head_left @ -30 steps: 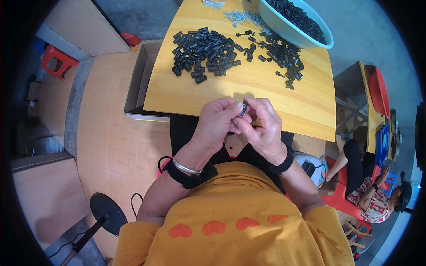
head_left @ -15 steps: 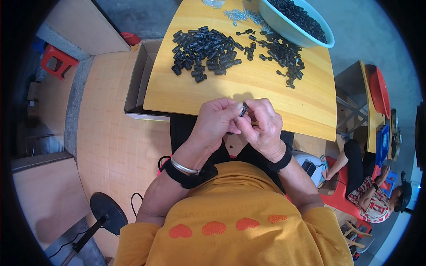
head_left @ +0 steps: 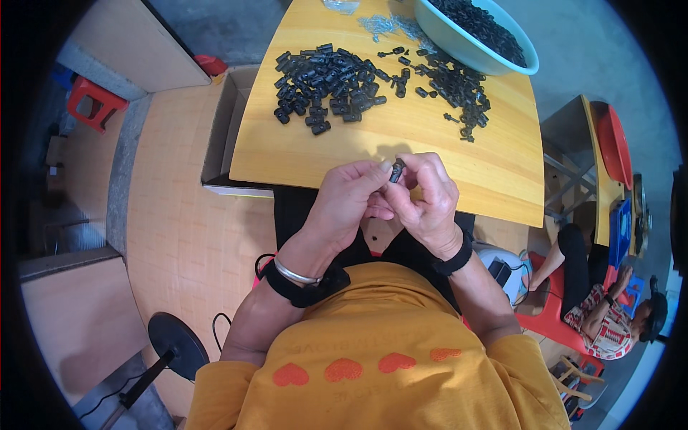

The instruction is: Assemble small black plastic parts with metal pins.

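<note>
My left hand [head_left: 352, 195] and my right hand [head_left: 428, 195] meet just in front of the table's near edge. Between their thumbs and fingertips they pinch a small black plastic cord lock [head_left: 397, 170], partly covered by the fingers. A heap of similar black barrel-shaped cord locks [head_left: 326, 84] lies beyond my left hand. To its right spreads a looser pile of small black plastic pieces [head_left: 462, 93], some thin and stemmed. Small silvery springs [head_left: 380, 26] are scattered at the far side.
A light-blue basin [head_left: 481, 49] full of black pieces stands at the far right of the wooden table [head_left: 494, 165]. An open cardboard box [head_left: 221, 147] sits by its left edge. Another person [head_left: 602, 319] sits at the right near a second table. A black round-based stand [head_left: 175, 344] is lower left.
My right fingers have shifted slightly upward around the cord lock, which now shows more upright between the fingertips. The piles look unchanged.
</note>
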`<control>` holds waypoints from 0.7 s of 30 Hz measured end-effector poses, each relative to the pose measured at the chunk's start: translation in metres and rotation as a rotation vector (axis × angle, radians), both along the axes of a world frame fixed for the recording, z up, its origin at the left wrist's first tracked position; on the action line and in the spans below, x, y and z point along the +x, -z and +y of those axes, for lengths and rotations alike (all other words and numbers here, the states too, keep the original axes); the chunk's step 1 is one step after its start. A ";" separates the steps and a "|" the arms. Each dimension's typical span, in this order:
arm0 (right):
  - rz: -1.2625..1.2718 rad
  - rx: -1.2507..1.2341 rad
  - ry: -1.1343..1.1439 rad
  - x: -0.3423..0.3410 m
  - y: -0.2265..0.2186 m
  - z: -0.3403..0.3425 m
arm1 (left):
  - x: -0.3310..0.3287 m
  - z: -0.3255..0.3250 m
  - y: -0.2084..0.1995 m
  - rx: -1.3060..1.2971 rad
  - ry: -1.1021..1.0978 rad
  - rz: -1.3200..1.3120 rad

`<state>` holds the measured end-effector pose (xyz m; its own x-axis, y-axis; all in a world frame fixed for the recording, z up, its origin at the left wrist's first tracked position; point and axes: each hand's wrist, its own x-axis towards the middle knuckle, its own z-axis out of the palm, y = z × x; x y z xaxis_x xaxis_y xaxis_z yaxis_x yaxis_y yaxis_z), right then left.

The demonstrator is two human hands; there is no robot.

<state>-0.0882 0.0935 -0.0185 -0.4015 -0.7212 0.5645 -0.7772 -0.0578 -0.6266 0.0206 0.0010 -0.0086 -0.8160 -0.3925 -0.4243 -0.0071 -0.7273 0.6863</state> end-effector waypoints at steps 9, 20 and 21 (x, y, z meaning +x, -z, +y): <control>0.131 -0.008 -0.035 -0.001 -0.004 0.000 | 0.004 -0.004 0.008 0.000 0.028 0.077; 0.026 -0.013 -0.053 0.005 0.001 -0.003 | 0.005 -0.004 0.009 -0.004 0.008 0.109; 0.027 -0.015 -0.053 0.004 0.002 -0.005 | 0.004 -0.005 0.008 0.007 0.007 0.101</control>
<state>-0.0843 0.0887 -0.0200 -0.3476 -0.7321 0.5858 -0.7893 -0.1088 -0.6043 0.0247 -0.0037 -0.0164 -0.8577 -0.3839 -0.3421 0.0570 -0.7322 0.6787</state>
